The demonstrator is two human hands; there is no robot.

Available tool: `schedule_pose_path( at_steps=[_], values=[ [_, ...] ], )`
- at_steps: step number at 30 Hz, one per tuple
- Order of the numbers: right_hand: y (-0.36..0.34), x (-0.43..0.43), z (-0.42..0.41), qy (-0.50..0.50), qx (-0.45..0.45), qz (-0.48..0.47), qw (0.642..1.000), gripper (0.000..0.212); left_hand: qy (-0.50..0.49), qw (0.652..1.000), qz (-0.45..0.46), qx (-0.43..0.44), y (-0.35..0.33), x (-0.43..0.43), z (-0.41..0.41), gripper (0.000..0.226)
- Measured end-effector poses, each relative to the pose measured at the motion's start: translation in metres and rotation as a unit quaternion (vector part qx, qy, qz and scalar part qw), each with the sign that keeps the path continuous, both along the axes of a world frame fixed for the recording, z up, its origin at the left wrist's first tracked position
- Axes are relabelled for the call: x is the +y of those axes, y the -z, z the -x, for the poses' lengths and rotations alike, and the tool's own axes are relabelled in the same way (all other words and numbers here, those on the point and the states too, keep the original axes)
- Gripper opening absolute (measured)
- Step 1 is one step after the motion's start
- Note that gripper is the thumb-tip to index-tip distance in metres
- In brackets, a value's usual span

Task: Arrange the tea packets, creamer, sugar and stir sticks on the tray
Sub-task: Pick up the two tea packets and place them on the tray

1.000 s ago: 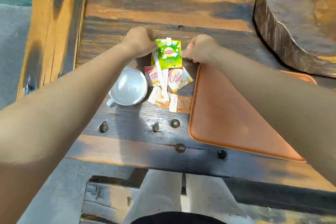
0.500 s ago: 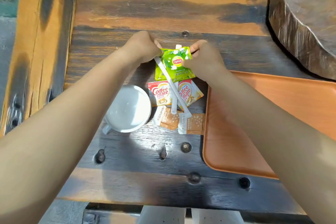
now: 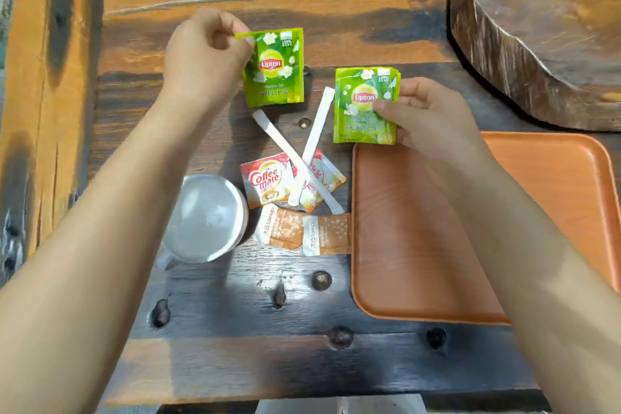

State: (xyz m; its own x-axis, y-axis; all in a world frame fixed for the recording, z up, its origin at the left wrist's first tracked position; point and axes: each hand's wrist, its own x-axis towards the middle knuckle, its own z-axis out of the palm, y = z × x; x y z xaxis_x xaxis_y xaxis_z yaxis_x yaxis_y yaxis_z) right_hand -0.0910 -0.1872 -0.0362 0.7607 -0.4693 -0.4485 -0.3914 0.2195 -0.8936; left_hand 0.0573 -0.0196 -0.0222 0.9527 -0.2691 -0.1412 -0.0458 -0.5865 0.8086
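Observation:
My left hand (image 3: 205,57) pinches the top corner of one green Lipton tea packet (image 3: 275,67), held above the table. A second green tea packet (image 3: 364,106), possibly a small stack, is gripped in my right hand (image 3: 426,114) just beyond the far left corner of the orange tray (image 3: 420,245). Two white wrapped stir sticks (image 3: 295,158) lie crossed on the wood. Beneath them rest two Coffee-mate creamer packets (image 3: 267,181). Two brown sugar sachets (image 3: 302,232) lie in front of the creamers, one touching the tray's left edge.
A white cup (image 3: 206,218) stands left of the packets, under my left forearm. A thick carved wood slab (image 3: 537,27) fills the far right. The dark plank table (image 3: 235,329) has round bolt heads near its front edge.
Both hands have pulled the green packets apart: the left hand lifted one packet to the left, the right hand carried the other toward the tray. The stir sticks now lie uncovered.

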Motion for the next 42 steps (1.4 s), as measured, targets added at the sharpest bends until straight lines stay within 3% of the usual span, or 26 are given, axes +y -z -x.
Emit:
schedule_pose_path(
  at_steps=[5, 10, 13, 17, 19, 21, 26, 30, 42],
  values=[
    [0.006, -0.027, 0.045, 0.080, 0.008, 0.002, 0.997, 0.014, -0.019, 0.996, 0.073, -0.050, -0.016, -0.021, 0.032, 0.018],
    [0.014, -0.041, 0.087, 0.103, 0.051, 0.014, 0.993, 0.013, -0.014, 0.994, 0.080, 0.079, 0.007, -0.048, 0.094, 0.014],
    [0.021, -0.043, 0.098, 0.082, 0.072, 0.038, 0.993, 0.016, 0.004, 0.993, 0.020, 0.116, 0.026, -0.063, 0.127, 0.016],
    [0.029, -0.051, 0.095, 0.053, 0.100, 0.184, 0.976, 0.020, 0.020, 0.997, -0.046, 0.052, 0.034, -0.080, 0.149, 0.012],
    [0.032, -0.054, 0.094, 0.030, 0.109, 0.267, 0.957, 0.018, 0.041, 0.997, -0.069, 0.003, 0.035, -0.082, 0.156, 0.024],
    [0.034, -0.055, 0.097, 0.003, 0.123, 0.341, 0.932, 0.021, 0.076, 0.988, -0.121, -0.062, 0.036, -0.080, 0.165, 0.037],
    [0.041, -0.053, 0.111, -0.097, 0.117, 0.501, 0.852, 0.051, 0.164, 0.965, -0.163, -0.122, 0.048, -0.075, 0.191, 0.034],
    [0.049, -0.049, 0.121, -0.219, 0.093, 0.520, 0.820, 0.055, 0.202, 0.955, -0.165, -0.139, 0.067, -0.076, 0.196, 0.028],
    [0.055, -0.049, 0.121, -0.216, 0.058, 0.517, 0.826, 0.051, 0.179, 0.962, -0.161, -0.127, 0.070, -0.083, 0.196, 0.032]
  ],
)
